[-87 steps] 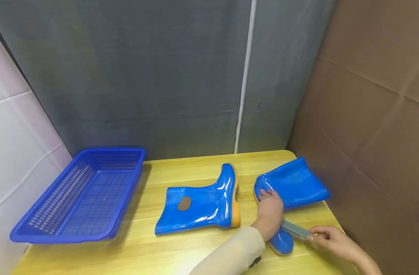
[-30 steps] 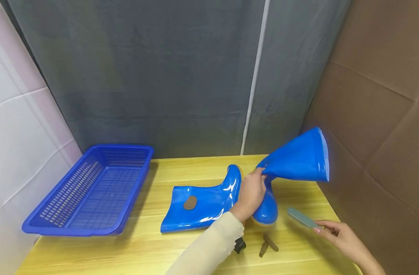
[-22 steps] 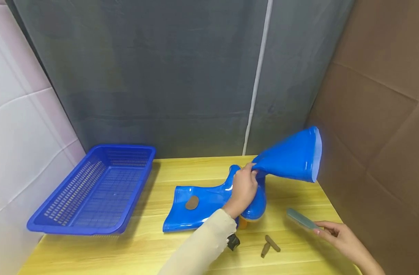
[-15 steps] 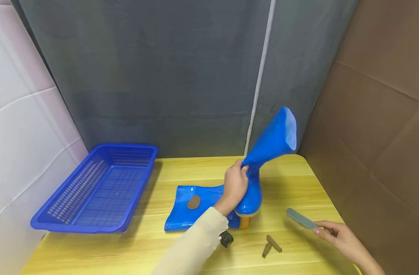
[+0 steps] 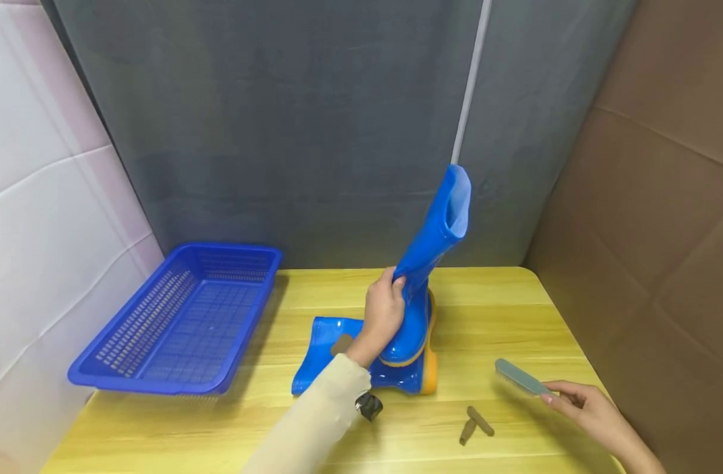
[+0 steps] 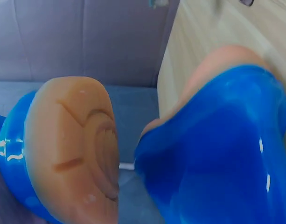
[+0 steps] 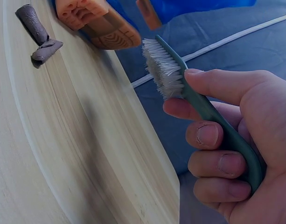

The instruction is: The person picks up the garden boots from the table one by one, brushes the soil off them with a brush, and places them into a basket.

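Note:
My left hand grips a blue rubber boot round the bottom of its shaft. This boot tilts, its open top up and to the right, its toe overlapping a second blue boot lying on its side. A blue shaft and a boot's orange sole fill much of the left wrist view. Over the table's right side, my right hand holds a grey-green brush by the handle. Its white bristles show in the right wrist view, where the fingers curl round the handle.
A blue plastic basket stands at the table's left. Two brown rolled pieces lie in front of the boots. A flat brown patch is on the lying boot's shaft. Grey, white and brown panels enclose the wooden table.
My left hand has taken hold of the right-hand boot, lifted it and swung it left over the lying boot, tipping its shaft up. The brush has drawn back from it; brown pieces are uncovered.

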A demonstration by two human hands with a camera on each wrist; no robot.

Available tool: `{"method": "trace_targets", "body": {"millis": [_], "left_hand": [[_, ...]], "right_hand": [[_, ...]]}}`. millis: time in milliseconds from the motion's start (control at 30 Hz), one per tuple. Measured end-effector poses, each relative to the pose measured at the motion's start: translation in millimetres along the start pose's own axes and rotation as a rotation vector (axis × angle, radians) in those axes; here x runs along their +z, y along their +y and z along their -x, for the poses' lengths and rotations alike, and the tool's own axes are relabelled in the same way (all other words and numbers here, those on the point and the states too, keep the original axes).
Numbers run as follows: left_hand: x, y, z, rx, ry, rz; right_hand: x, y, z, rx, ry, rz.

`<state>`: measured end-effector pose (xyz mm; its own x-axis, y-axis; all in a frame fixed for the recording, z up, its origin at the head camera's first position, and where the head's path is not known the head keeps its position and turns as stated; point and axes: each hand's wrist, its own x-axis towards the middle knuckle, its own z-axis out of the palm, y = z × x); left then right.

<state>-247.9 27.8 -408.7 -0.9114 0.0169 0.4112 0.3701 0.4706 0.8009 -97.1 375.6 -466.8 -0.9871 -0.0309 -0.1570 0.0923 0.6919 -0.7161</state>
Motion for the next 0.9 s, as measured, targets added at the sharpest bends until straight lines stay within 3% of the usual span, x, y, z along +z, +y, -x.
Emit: {"method": "trace_targets", "body": {"millis": [100,267,433,900], "left_hand": [[-12.2,-3.9,-2.5,-0.011,0.015,0.008],[-36.1,-9.8,-5.4,-0.074,-0.016,0.033],[-51.0,-15.9,-9.0,-0.121,-0.023,0.049],[-116.5,-47.4,-17.9,-0.015,0.106,-0.040]], "right_hand": [[1,-1,-1,-0.001,0.001,-0.013],[1,-1,-1,-0.004,0.003,-0.019],[2,1,-4,-0.006,-0.005,-0.020],[8,0,-7,-0.025,-0.008,-0.032]]}}
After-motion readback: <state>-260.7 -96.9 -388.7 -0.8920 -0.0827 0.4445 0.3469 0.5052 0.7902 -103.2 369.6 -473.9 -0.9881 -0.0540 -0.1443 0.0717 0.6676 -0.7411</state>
